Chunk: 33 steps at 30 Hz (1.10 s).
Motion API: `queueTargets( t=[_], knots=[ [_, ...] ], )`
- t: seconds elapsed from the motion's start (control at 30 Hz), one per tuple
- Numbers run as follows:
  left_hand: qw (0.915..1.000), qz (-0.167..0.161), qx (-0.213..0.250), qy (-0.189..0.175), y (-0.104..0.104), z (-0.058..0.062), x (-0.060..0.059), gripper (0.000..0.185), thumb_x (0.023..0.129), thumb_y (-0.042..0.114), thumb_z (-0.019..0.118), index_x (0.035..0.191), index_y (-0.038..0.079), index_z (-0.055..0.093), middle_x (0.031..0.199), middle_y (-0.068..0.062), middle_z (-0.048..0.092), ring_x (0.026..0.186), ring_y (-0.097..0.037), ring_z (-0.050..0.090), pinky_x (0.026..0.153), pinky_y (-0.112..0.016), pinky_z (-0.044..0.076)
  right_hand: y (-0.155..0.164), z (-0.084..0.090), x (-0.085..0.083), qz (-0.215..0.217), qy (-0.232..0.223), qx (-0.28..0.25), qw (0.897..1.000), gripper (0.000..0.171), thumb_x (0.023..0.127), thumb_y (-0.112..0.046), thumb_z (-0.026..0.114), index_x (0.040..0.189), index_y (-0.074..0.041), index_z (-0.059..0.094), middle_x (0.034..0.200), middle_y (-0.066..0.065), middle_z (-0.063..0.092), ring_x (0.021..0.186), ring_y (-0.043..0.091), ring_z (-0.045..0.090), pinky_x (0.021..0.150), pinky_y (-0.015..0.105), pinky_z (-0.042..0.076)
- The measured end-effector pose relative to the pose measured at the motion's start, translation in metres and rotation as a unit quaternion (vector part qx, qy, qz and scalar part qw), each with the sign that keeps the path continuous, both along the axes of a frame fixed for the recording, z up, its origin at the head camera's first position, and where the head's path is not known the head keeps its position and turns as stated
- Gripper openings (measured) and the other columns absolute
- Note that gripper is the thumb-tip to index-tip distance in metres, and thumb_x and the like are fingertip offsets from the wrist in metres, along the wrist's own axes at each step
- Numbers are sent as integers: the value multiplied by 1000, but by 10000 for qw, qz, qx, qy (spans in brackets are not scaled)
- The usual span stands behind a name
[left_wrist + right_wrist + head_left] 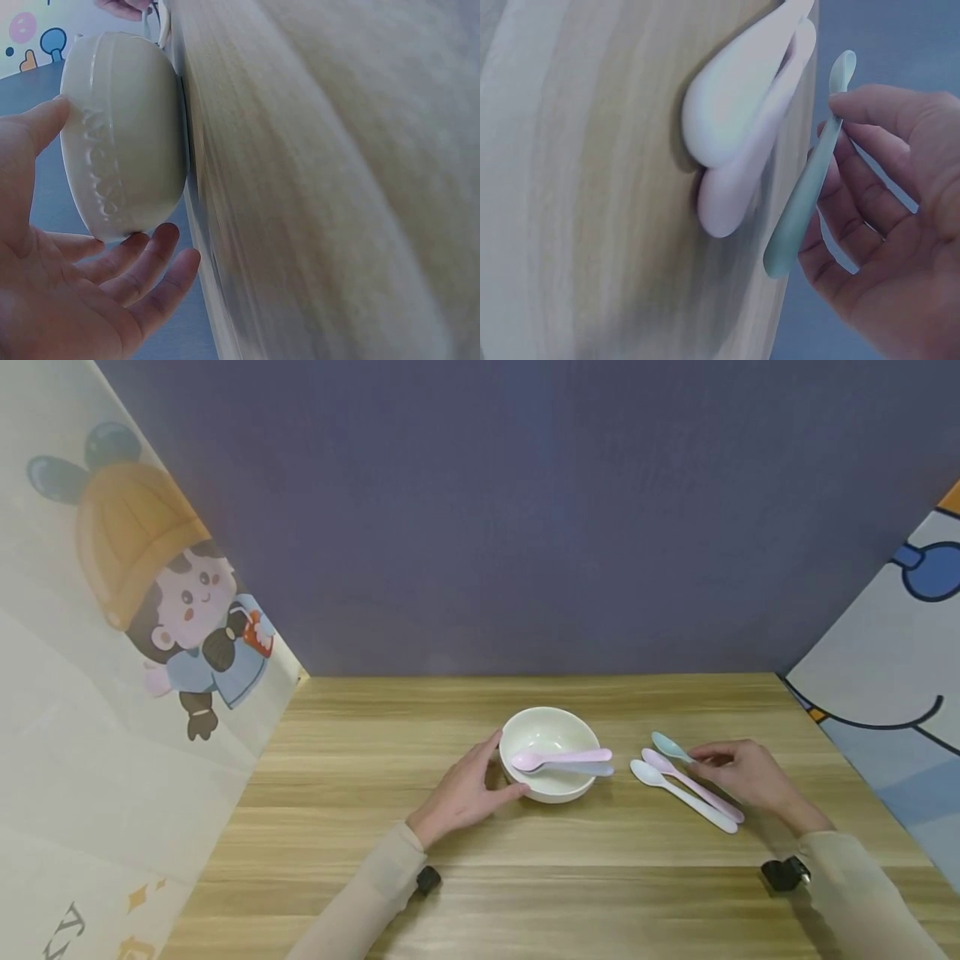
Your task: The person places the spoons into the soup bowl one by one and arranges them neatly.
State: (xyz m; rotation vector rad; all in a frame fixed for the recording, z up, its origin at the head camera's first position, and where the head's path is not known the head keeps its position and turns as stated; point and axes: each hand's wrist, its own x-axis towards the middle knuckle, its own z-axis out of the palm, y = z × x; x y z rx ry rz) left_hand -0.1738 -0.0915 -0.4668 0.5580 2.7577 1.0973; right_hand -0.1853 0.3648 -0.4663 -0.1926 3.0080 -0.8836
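A cream bowl [549,727] [124,135] stands mid-table with a pink spoon [562,757] and a pale blue spoon [596,769] lying in it. My left hand [491,772] [82,244] cups the bowl's left side, its fingers fairly straight, thumb and fingertips touching the wall. To the right, my right hand [701,760] [840,127] pinches the handle of a teal spoon [670,746] [802,202], lifted slightly off the wood. Beside it on the table lie a pink spoon [693,785] [727,202] and a white spoon [678,793] [735,112].
The wooden table [525,877] is walled by a dark blue backdrop [525,527] behind, a cartoon-printed sheet [135,635] on the left and another printed sheet [892,693] on the right.
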Motion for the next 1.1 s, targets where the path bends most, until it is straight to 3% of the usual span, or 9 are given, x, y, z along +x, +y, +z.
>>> queueTargets(
  t=[1.1],
  knots=[
    [10000, -2, 35, -29, 0, 0, 0, 106, 93, 70, 69, 172, 16, 22, 172, -11, 38, 158, -33, 38, 128, -57, 36, -18, 16, -1, 210, -126, -100, 9996, 36, 99, -29, 77, 122, -1, 79, 102, 12, 80, 89, 20, 72, 66, 24, 55]
  ],
)
